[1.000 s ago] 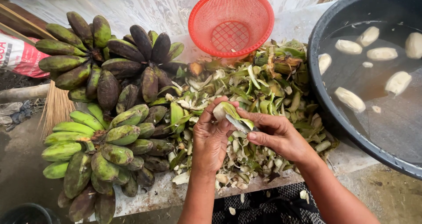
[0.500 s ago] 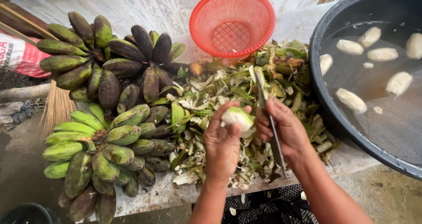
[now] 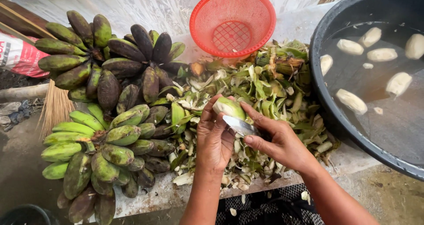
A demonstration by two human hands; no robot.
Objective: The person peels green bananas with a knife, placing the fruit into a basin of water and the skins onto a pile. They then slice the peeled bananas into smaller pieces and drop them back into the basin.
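Pinching a stubby, half-peeled pale banana in left hand, right hand gripping a flat steel knife against it, above curled green peelings.

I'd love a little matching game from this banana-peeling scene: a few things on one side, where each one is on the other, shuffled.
Things:
1. knife
2. half-peeled banana
3. red basket
4. peeled bananas

Places:
A. floating in the black tub
B. in the left hand
C. in the right hand
D. behind the peel heap, tipped up

Pairs: 1-C, 2-B, 3-D, 4-A
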